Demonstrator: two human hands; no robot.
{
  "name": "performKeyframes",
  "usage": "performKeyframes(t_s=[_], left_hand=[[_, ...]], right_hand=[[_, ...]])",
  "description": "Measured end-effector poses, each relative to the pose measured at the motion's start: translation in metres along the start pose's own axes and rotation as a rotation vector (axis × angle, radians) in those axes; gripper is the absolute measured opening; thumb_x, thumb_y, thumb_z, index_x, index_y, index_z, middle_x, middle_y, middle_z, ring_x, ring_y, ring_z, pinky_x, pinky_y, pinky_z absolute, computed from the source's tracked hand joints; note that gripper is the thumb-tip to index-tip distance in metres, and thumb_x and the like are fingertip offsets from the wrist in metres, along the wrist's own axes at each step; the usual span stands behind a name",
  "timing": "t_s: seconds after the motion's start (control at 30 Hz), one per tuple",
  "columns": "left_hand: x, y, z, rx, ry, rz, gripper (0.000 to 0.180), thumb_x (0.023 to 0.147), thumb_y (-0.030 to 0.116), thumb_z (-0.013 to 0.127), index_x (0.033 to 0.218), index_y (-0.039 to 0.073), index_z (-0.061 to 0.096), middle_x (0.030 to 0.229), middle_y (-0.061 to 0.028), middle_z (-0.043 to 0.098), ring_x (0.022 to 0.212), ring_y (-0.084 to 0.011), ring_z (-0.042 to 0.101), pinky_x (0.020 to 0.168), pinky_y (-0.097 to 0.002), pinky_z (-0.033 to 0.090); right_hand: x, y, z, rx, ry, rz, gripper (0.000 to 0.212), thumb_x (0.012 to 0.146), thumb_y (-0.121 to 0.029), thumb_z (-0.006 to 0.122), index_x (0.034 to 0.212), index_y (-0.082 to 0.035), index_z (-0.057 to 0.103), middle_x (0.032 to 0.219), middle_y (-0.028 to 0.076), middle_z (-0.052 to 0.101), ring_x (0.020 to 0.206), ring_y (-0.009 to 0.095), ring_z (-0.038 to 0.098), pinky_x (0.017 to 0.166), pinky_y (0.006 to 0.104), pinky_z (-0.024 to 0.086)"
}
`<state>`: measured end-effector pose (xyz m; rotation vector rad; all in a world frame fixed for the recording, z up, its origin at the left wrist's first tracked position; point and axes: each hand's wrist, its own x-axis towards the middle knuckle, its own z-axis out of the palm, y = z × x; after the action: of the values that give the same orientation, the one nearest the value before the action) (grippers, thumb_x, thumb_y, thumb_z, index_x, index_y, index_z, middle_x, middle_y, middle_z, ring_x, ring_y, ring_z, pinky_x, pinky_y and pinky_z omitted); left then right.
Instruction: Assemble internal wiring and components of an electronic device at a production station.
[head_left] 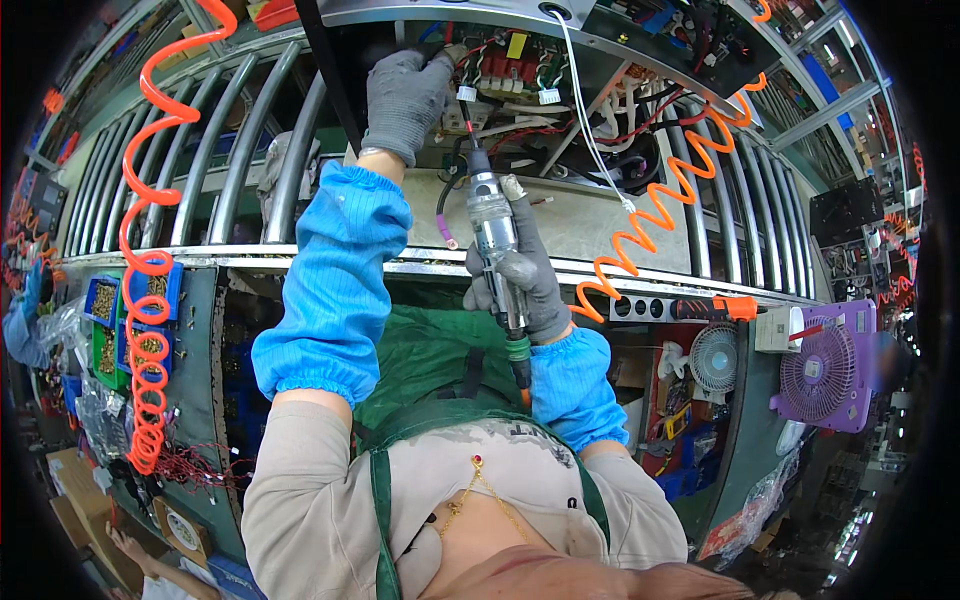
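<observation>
My right hand, in a grey glove, is closed around a silver power screwdriver. The tool points away from me, its thin bit reaching into an open metal housing full of wiring. My left hand, gloved in grey too, reaches into that housing. Its fingers are bent together beside a circuit board with red parts and plugs; what they pinch is hidden. White connectors hang at the board's front edge. A loose cable with a purple sleeve hangs left of the screwdriver.
Roller conveyors flank the housing. Coiled orange air hoses hang left and right. Bins of screws stand at the left. At the right lie an orange-black screwdriver and a purple fan. A white cable dangles over the housing.
</observation>
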<state>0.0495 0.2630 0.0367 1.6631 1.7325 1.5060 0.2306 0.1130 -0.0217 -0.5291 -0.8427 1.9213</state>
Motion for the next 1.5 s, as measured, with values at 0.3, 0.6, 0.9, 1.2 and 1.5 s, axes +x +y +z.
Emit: performKeyframes(t_s=[0.3,0.6,0.9,1.2,1.5], left_hand=[[-0.007,0.018,0.018,-0.373,0.18,-0.106,0.034,0.083,0.035,0.069,0.082,0.001,0.069,0.06,-0.0083,0.062,0.052,-0.0171,0.057,0.054,-0.0321,0.045],[-0.007,0.016,0.018,-0.432,0.146,-0.128,0.03,0.086,0.032,0.067,0.089,0.002,0.068,0.062,-0.0079,0.062,0.054,-0.0149,0.057,0.053,-0.0299,0.045],[-0.023,-0.007,-0.006,0.155,0.227,0.388,0.027,0.09,0.029,0.055,0.109,0.012,0.064,0.069,-0.0115,0.066,0.061,-0.0272,0.065,0.054,-0.0399,0.049],[0.002,0.001,-0.036,0.829,-0.292,0.358,0.032,0.09,0.019,0.049,0.121,0.018,0.056,0.078,-0.0113,0.068,0.072,-0.0313,0.068,0.055,-0.0433,0.053],[0.004,0.003,-0.041,0.847,-0.332,0.395,0.036,0.086,0.016,0.057,0.122,0.017,0.055,0.077,-0.0105,0.068,0.071,-0.0285,0.069,0.053,-0.0405,0.054]], right_hand=[[0.022,-0.003,0.016,-0.252,0.122,-0.115,0.088,0.07,-0.01,0.07,0.147,-0.021,0.027,0.104,0.008,0.051,0.075,0.015,0.057,0.052,0.029,0.056],[0.029,0.004,0.013,-0.424,0.156,-0.166,0.085,0.071,-0.012,0.072,0.145,-0.017,0.032,0.097,0.006,0.053,0.077,0.013,0.056,0.059,0.0272,0.054],[0.025,-0.001,0.028,0.227,-0.154,-0.202,0.077,0.085,-0.029,0.062,0.148,-0.033,0.017,0.091,0.017,0.05,0.049,0.017,0.052,0.049,0.0349,0.053],[0.024,0.002,0.039,0.356,-0.166,-0.19,0.072,0.085,-0.033,0.058,0.147,-0.028,0.02,0.093,0.019,0.053,0.05,0.019,0.052,0.055,0.0393,0.054],[0.023,0.002,0.054,0.146,-0.037,-0.213,0.066,0.09,-0.028,0.056,0.146,-0.032,0.022,0.096,0.019,0.048,0.054,0.018,0.053,0.056,0.0376,0.054]])
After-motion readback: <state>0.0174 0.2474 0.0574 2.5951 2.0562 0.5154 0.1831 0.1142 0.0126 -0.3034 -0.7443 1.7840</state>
